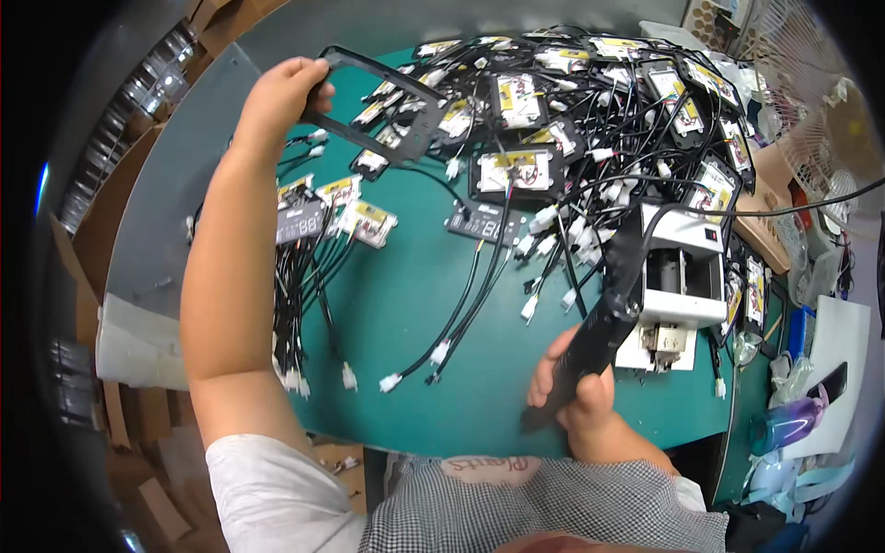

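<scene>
Gripping: left hand point(277, 97) holds black frame point(373, 104), right hand point(576, 387) holds black tool point(604, 309).
Frame raised over wired boards point(516, 170); tool near them.

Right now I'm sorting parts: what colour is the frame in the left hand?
Black frame, head view.

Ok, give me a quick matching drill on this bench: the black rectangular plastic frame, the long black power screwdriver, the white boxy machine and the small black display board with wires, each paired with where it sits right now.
Things:
1. black rectangular plastic frame
2. long black power screwdriver
3. white boxy machine
4. small black display board with wires

Places:
A. standing on the green table, right side
B. gripped in the right hand
C. lying flat mid-table, below the cable pile
D. held up by the left hand

Pairs: 1-D, 2-B, 3-A, 4-C
</scene>
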Tool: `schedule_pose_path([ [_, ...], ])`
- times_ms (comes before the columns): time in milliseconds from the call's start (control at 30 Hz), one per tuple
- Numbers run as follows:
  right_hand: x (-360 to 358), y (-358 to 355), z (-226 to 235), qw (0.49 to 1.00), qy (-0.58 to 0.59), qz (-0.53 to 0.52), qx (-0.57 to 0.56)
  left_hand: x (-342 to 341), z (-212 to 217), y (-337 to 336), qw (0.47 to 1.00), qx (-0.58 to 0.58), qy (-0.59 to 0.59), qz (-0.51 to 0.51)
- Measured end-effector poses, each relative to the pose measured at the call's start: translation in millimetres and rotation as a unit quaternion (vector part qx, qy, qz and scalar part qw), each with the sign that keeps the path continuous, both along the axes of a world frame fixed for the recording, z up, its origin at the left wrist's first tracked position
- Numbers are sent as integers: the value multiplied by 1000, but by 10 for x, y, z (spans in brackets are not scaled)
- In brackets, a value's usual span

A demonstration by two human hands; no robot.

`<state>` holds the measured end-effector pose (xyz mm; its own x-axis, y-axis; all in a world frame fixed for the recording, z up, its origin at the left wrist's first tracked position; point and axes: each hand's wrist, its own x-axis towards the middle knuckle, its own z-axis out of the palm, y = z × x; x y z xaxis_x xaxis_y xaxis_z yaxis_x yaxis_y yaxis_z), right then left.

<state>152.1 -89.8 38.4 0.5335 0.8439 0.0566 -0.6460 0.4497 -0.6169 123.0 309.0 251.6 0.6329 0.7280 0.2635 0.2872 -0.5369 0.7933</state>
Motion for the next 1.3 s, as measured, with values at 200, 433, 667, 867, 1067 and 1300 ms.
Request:
schedule_pose_path([
  [200,45,49,-89,998,-18,-18,51,-833,-693,-797,978,-201,45,-26],
  [433,169,14,-29,992,-54,-8,113,-1378,-1585,-1814,917,-395,40,-37],
  [667,584,-80,-49,954,-79,80,278,-1757,-2140,-2736,968,-229,103,-20],
  [867,666,-145,-85,951,-88,99,280,-1852,-2103,-2834,964,196,157,-86],
  [1067,470,-123,148,977,-11,-15,212,-1653,-2209,-2847,934,238,138,-228],
  [1300,764,-156,-67,949,-74,109,287,-1455,-2108,-2824,923,185,265,-209],
])
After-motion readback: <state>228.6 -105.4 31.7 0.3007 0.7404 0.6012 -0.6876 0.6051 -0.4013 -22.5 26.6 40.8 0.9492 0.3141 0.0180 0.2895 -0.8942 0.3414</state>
